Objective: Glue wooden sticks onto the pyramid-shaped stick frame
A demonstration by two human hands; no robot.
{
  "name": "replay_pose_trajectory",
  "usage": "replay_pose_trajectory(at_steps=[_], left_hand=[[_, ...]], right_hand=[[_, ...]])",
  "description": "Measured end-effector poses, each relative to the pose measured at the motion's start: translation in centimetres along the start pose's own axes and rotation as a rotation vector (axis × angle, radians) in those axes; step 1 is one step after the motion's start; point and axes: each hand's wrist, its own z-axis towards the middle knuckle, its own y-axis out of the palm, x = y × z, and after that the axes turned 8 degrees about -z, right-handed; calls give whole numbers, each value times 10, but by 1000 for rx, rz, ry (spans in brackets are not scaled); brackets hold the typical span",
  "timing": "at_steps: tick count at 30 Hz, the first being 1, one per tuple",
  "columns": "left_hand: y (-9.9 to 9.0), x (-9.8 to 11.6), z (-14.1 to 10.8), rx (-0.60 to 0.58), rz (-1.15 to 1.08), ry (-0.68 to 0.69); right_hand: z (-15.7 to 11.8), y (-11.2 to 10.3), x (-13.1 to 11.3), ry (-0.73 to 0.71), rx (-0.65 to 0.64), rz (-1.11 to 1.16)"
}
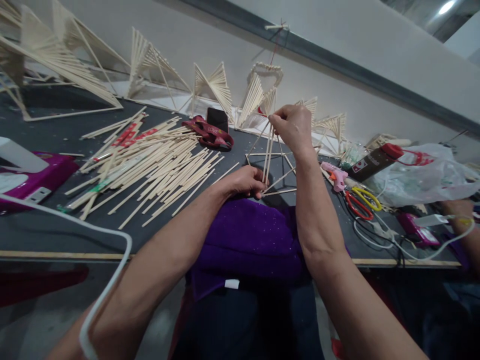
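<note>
A small open frame of thin wooden sticks (269,154) stands on the table before me. My right hand (294,125) pinches the tops of its upright sticks. Low down, my left hand (249,181) has its fingers closed around the foot of the uprights, near the base corner. Other sticks of the frame slant outward and join at the base. To the left of my left hand lies a large loose pile of wooden sticks (161,170), some bundled with red and green wrapping. A purple cloth (251,235) lies below my hands, over the table edge.
Finished fan-shaped stick models (212,90) line the wall. A dark red lanyard (210,134) lies behind the pile. On the right are a pink glue gun (335,176), red-handled scissors (358,206), a dark bottle (375,162) and a plastic bag (431,175). White cable (129,245) crosses the left edge; another person's hand (459,210) is far right.
</note>
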Motion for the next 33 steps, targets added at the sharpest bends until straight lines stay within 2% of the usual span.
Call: replay_pose_trajectory(at_steps=[8,11,14,18,20,23,26,28,30,33], left_hand=[[-1,-1,1,-14,7,20],[-2,0,0,-22,25,27],[-2,3,-2,-11,72,22],[-2,8,-3,52,80,-21],[-2,8,-4,52,60,-25],[-2,8,-5,38,21,-14],[-2,8,-5,55,16,-10],[-1,9,-5,73,17,-12],[0,10,-5,88,20,-14],[0,12,-6,96,30,-19]], right_hand=[[-1,2,2,-13,-6,21],[1,-1,4,-34,41,-12],[0,-15,2,-79,139,-20],[-10,-49,6,-141,218,51],[-22,-66,24,-106,224,51],[-49,-85,78,92,164,-115],[-81,-92,141,414,-45,-445],[-99,-89,172,616,-270,-553],[-111,-82,189,680,-356,-533],[-116,-68,198,756,-388,-480]])
